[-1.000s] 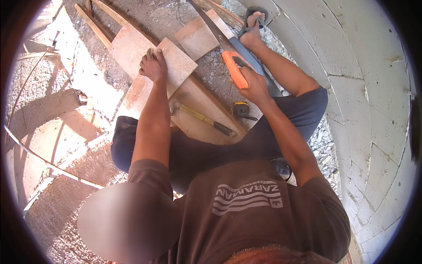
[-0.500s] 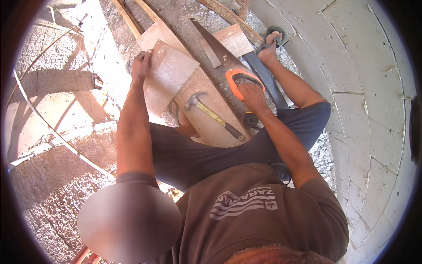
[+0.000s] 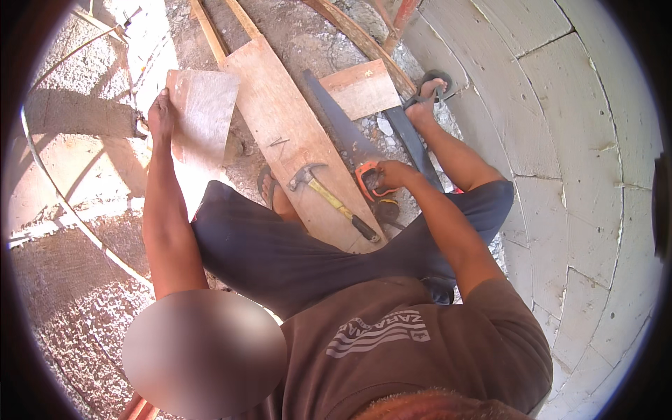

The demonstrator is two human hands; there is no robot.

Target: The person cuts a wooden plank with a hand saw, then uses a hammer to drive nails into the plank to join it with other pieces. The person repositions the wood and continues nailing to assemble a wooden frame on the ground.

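Observation:
My left hand (image 3: 161, 119) grips the left edge of a small rectangular plywood piece (image 3: 204, 105), held out to the left of a long plywood board (image 3: 276, 112). My right hand (image 3: 392, 176) is closed around the orange handle of a handsaw (image 3: 341, 126). The saw's blade points away from me, along the right side of the long board. A claw hammer (image 3: 329, 198) with a yellow and black handle lies on that board, just beyond my lap. Nails (image 3: 278, 143) lie farther up the board.
Another plywood offcut (image 3: 364, 87) lies beyond the saw, touching a dark flat bar (image 3: 413, 143). A round black and yellow tool, perhaps a tape measure (image 3: 386, 209), sits beside the saw handle. A grey block wall (image 3: 560, 154) rises at the right. Wooden strips (image 3: 210, 31) extend beyond the board.
My left hand has carried the small plywood piece leftward off the long board, uncovering the nails. My right hand has drawn the saw nearer to me and slightly left.

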